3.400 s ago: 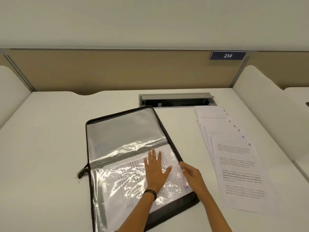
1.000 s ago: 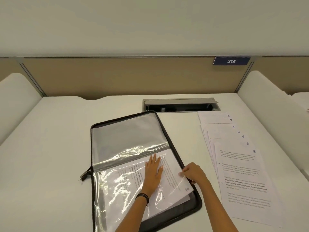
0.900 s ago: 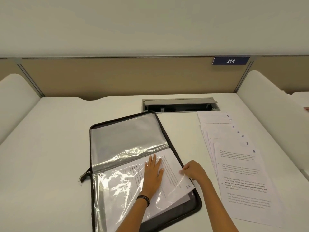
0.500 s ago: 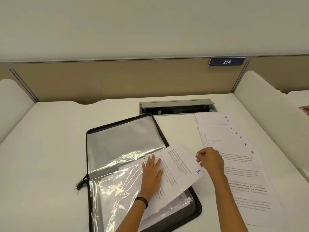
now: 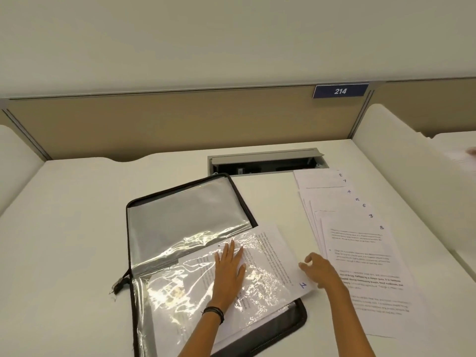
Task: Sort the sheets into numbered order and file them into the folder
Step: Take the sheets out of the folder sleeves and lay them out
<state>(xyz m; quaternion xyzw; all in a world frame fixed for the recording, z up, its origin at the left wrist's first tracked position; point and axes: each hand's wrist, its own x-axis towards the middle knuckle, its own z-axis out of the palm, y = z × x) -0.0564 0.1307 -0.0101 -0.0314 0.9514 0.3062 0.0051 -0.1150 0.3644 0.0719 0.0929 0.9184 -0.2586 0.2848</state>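
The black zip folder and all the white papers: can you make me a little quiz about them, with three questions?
1. True or false: the left hand lies flat, fingers straight, on the clear plastic sleeve of the open black zip folder.
2. Which number is handwritten on the top sheet of the fanned stack of white printed sheets? A) 3 B) 8 C) 5
3. Fill in: the blue rectangular sign on the beige partition reads ___.

Key: 1 true; 2 B; 3 214.
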